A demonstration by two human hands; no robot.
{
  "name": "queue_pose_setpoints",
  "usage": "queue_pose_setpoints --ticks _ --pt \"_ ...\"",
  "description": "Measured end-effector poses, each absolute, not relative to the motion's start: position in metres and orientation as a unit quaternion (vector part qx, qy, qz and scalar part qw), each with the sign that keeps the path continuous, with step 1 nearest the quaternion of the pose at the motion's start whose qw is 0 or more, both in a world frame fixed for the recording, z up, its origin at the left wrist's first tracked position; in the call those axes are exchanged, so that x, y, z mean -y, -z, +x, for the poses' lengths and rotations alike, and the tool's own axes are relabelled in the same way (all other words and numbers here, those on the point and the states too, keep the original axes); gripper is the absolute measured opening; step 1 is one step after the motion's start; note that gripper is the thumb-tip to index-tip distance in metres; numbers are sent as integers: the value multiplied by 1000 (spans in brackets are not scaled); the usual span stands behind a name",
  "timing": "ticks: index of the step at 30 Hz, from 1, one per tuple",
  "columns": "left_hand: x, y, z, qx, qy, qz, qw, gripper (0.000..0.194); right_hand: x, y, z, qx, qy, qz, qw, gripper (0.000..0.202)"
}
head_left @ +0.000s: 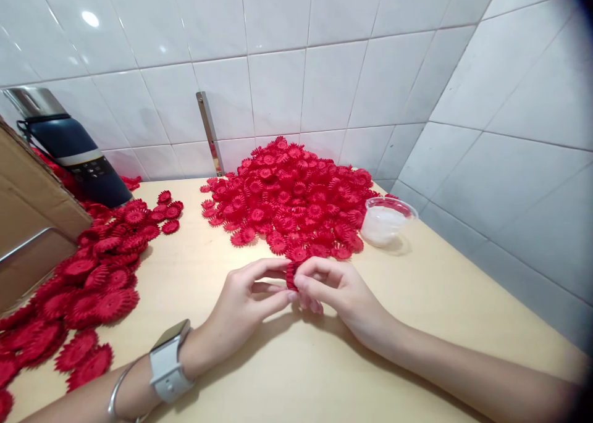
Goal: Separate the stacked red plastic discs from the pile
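My left hand [252, 293] grips a small red disc with a toothed, petal-like rim [291, 276] between thumb and fingertips. From the other side, my right hand [340, 287] pinches at the same red disc, its fingers covering part of it. The disc is held on edge above the table, just in front of a large pile of similar red discs [296, 194]. A watch with a pale strap [170, 367] and a silver bangle [121, 389] are on my left wrist. What the right fingertips press against is partly hidden.
Right of the pile stands a clear plastic cup [385, 222] with whitish contents. More red discs [109, 275] spread along the left, beside a cardboard box [32, 225] and a dark blue bottle [76, 148]. A metal strip [208, 126] leans on the tiled wall [278, 83].
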State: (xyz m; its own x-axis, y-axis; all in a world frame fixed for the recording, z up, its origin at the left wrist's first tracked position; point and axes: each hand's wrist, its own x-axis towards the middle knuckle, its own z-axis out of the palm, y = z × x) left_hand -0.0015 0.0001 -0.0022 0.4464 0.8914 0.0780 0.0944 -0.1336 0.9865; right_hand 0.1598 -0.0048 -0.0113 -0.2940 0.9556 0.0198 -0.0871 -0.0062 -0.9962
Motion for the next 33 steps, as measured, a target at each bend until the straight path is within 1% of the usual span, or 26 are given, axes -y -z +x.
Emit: queue_pose_setpoints --ticks 14,22,33 --pt "-1 1 -1 -379 -368 649 548 27 6 10 158 544 -595 -393 442 22" --pt "-1 1 -2 -389 -366 657 532 28 6 11 158 538 -603 -387 443 26" --pt "1 0 -1 -391 -356 672 519 28 6 12 158 533 -614 -384 439 24"
